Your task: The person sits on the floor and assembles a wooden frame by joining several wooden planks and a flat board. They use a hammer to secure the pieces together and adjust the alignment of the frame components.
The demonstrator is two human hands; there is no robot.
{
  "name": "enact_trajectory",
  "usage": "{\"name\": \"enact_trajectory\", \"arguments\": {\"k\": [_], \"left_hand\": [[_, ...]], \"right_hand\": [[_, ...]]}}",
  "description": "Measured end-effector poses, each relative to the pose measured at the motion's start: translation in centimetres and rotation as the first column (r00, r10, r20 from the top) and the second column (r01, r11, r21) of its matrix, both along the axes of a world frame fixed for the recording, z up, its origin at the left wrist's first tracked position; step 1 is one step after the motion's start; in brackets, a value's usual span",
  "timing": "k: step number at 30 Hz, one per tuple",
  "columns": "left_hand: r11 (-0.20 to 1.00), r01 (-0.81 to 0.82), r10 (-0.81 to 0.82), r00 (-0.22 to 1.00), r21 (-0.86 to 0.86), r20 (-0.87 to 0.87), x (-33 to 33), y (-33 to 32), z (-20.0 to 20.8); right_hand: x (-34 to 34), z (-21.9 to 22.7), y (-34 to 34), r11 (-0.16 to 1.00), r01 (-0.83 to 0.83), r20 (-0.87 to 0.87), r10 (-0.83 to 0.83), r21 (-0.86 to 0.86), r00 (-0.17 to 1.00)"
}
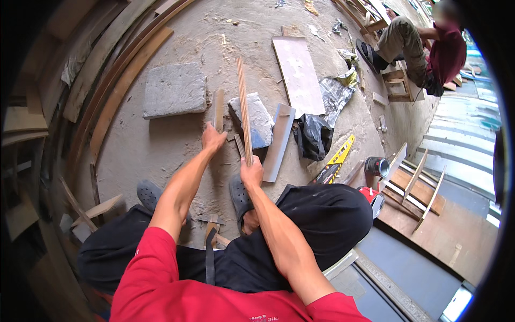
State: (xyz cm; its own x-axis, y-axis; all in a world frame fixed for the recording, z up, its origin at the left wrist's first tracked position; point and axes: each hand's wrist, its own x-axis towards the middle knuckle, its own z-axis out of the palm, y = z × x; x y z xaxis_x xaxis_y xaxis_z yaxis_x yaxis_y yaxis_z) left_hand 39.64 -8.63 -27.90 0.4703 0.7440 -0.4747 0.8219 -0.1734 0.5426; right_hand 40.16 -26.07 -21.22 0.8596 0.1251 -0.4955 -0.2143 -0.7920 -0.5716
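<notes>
My left hand (pixel 213 138) is closed around the near end of a short wooden block (pixel 219 109), which points away from me just above the floor. My right hand (pixel 251 173) grips the lower end of a long, thin plywood strip (pixel 243 102) with layered edges. The strip passes over a grey concrete block (pixel 258 119) with a blue patch. Beside my right hand a narrow wooden stick (pixel 239 145) lies against the strip; whether I hold it too, I cannot tell. A larger concrete block (pixel 175 89) stands beyond my left hand.
Right of the strip lie a grey-brown board (pixel 281 142), a pale panel (pixel 299 74), a black plastic bag (pixel 313 137) and a yellow-black saw-shaped item (pixel 337 160). A can (pixel 376 167) stands by my knee. Planks (pixel 129 88) line the left. Another person (pixel 424 51) sits at the far right.
</notes>
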Motion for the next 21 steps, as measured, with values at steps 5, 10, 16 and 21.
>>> {"name": "enact_trajectory", "arguments": {"k": [5, 10, 16, 21], "left_hand": [[0.960, -0.136, 0.195, 0.952, -0.244, 0.236, -4.1, -3.1, -0.2], [0.778, -0.153, 0.437, 0.828, -0.609, 0.351, -4.8, -7.9, 5.8], [0.729, -0.041, 0.386, 0.849, -0.684, 0.360, -6.7, -9.7, 7.8], [0.677, 0.168, 0.224, 0.880, -0.717, 0.418, -5.6, -12.2, 8.8]], "right_hand": [[0.3, -0.2, 0.8, 0.996, -0.008, -0.011, 0.009, 0.093, 1.000], [0.5, 1.0, 1.2, 0.997, 0.003, -0.044, 0.000, 0.074, 0.999], [0.5, 0.8, -0.8, 0.951, 0.069, -0.184, -0.012, 0.303, 0.983], [1.8, 3.3, -5.8, 0.771, 0.251, -0.401, 0.006, 0.585, 0.916]]}}
